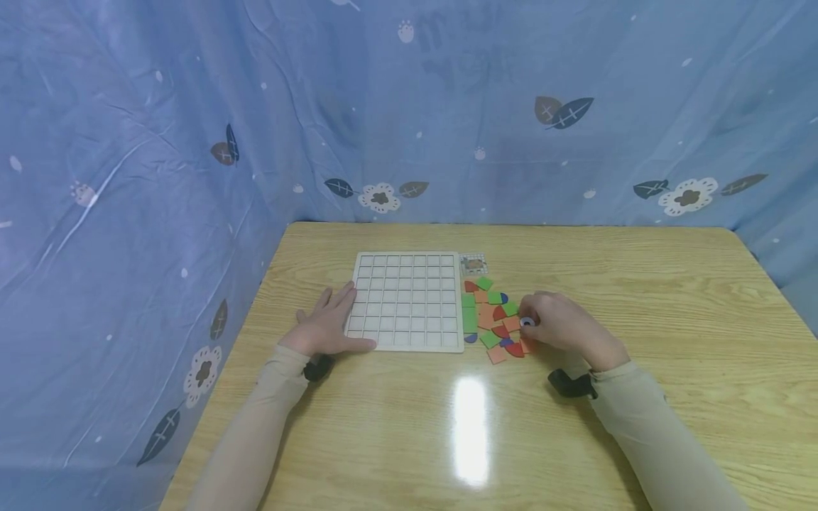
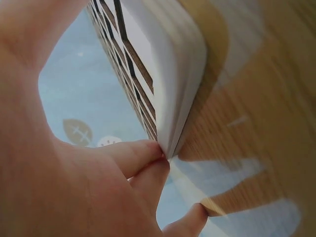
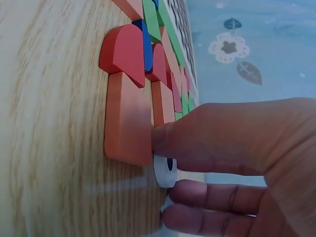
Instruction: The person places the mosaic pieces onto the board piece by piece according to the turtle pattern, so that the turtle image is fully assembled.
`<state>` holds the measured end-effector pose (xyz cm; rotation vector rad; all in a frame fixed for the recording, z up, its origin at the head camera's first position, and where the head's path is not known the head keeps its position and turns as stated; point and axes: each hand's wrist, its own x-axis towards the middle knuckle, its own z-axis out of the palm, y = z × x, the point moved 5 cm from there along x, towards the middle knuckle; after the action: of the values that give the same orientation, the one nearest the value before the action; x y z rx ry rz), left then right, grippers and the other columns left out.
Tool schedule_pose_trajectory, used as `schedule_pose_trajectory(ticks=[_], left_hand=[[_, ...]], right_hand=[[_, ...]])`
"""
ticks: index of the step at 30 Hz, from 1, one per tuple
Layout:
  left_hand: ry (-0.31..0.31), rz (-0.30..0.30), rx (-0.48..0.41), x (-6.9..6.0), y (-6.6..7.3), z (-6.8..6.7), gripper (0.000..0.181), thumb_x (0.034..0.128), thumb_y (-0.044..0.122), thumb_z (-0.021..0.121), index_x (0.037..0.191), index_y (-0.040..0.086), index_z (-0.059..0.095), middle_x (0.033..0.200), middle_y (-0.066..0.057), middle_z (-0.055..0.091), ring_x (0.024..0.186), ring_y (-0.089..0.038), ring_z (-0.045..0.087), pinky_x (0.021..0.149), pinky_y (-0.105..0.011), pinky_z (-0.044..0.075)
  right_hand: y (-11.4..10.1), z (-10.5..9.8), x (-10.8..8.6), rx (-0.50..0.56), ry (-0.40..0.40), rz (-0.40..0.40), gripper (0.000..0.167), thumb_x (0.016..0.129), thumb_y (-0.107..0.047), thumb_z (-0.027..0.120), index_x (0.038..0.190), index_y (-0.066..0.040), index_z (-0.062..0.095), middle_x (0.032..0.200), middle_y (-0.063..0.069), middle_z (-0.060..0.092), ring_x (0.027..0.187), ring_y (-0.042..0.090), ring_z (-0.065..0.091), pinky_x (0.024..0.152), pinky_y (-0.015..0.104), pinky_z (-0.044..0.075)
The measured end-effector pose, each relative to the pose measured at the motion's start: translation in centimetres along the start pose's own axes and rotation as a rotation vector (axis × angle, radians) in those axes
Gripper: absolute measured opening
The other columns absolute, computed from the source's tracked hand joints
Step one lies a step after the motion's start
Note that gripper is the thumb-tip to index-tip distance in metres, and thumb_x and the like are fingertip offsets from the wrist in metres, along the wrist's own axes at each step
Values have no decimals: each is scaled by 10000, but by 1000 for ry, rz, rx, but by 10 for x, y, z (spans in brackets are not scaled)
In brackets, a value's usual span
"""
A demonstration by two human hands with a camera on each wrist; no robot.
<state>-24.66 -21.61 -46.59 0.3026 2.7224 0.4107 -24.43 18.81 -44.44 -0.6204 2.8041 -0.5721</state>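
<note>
A white square grid board [image 1: 415,348] lies left of centre on the table. My left hand [image 1: 324,330] rests at its left side, thumb along the near edge and fingers spread; in the left wrist view, fingertips [image 2: 153,147] touch the board's rim. At the right edge of a group of coloured pieces, my right hand [image 1: 569,328] pinches a small white round piece [image 3: 165,173] with a dark centre between thumb and fingers. Beside it in the right wrist view are an orange square block [image 3: 128,121] and a red rounded block [image 3: 126,49].
Green, orange, red and blue flat pieces [image 1: 486,316] lie close together along the board's right side. A small printed card [image 1: 473,265] sits by the board's far right corner. A blue patterned curtain [image 1: 479,142] hangs behind and to the left of the wooden table [image 1: 383,426].
</note>
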Motion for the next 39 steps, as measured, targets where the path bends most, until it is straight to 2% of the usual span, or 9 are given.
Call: schedule_pose_trajectory(ticks=[6,11,17,24,33,39], left_hand=[[-1,-2,2,-1,-2,-2,1262,796,761,719,1690,124,97,1776,-31,27,1607,-467,-16,1050,-919,85],[-10,-6,-1,-3,-2,-1,1266,792,767,717,1690,126,97,1776,-27,14,1607,-464,-30,1051,-917,88],[-20,-13,-7,-4,-3,4,1266,795,774,706,1690,126,87,1776,-29,-5,1605,-465,-44,1057,-913,87],[-11,-13,-14,-6,-3,4,1254,801,763,710,1690,126,96,1776,-24,3,1608,-459,-39,1064,-909,80],[-15,-14,-3,-4,1,1,1254,796,771,705,1692,147,88,1776,-5,-6,1610,-449,-43,1070,-904,69],[-7,-14,-4,-2,3,-2,1261,780,763,726,1690,139,115,1775,-12,16,1608,-461,-14,1059,-911,78]], right_hand=[[-2,1,2,2,7,-19,121,905,-69,747,1022,-50,724,962,66,649,799,195,542,743,373,514],[-2,-1,5,22,1,-56,120,901,-67,742,1019,-57,725,958,53,647,797,177,545,733,356,515],[-7,-18,11,76,84,-104,176,891,-37,736,1064,-15,715,917,55,661,771,165,564,704,356,525],[-28,-29,35,111,164,-137,199,883,-29,681,1079,-15,713,966,79,636,821,201,567,726,369,501],[-59,-25,67,146,157,-164,250,872,-70,715,1119,-34,695,1053,82,629,906,244,576,767,388,500],[-75,-24,87,112,145,-181,236,868,-89,719,1098,-45,692,1018,71,621,918,247,573,810,396,503]])
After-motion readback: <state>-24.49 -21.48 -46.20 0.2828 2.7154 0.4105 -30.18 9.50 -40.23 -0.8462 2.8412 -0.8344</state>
